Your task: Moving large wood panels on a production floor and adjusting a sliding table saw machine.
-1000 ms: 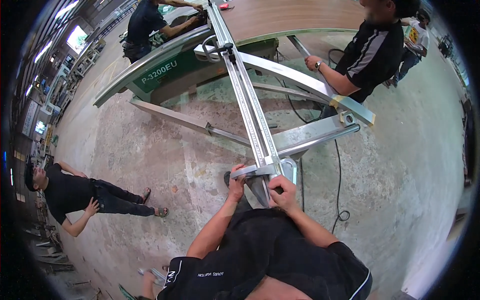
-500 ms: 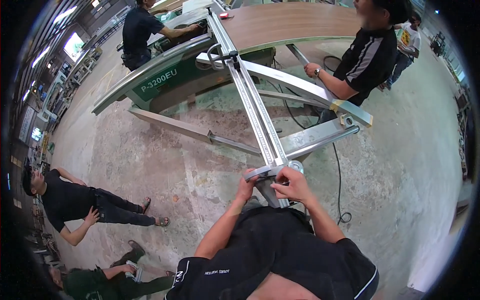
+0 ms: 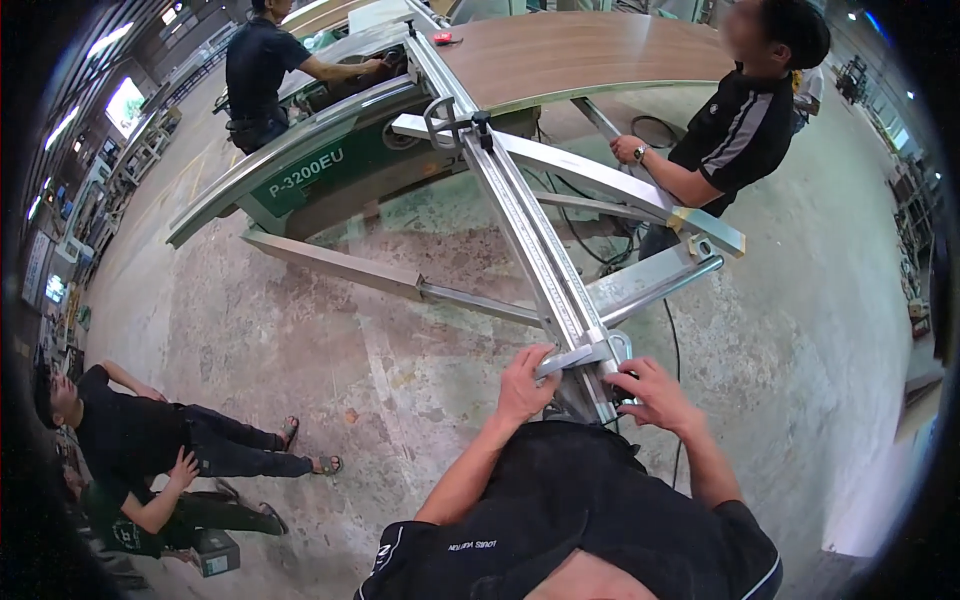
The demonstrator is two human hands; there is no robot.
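A long silver rail with measuring scales (image 3: 525, 225) runs from the far side of a green panel saw (image 3: 330, 178) toward my waist. Near its close end sits a silver metal stop (image 3: 572, 359), lying crosswise over the rail. My left hand (image 3: 522, 388) is closed round the left end of this stop. On the rail's right side, my right hand (image 3: 658, 397) has its fingers curled in against the edge, by a small dark part they partly cover. Farther up the rail stands a black stop with a knob (image 3: 482, 128).
A wood-grain board (image 3: 590, 50) lies on the saw. At the right a person (image 3: 745, 125) holds a metal bar; another (image 3: 265, 75) leans over the saw. Two people stand at left, one beside a dark box (image 3: 217, 553). Silver support beams (image 3: 655, 280) and a black cable (image 3: 675, 350) are near.
My right hand has gone from on top of the stop to the rail's right side. My left hand and the stop appear farther right and slightly lower. The rear person at left has moved.
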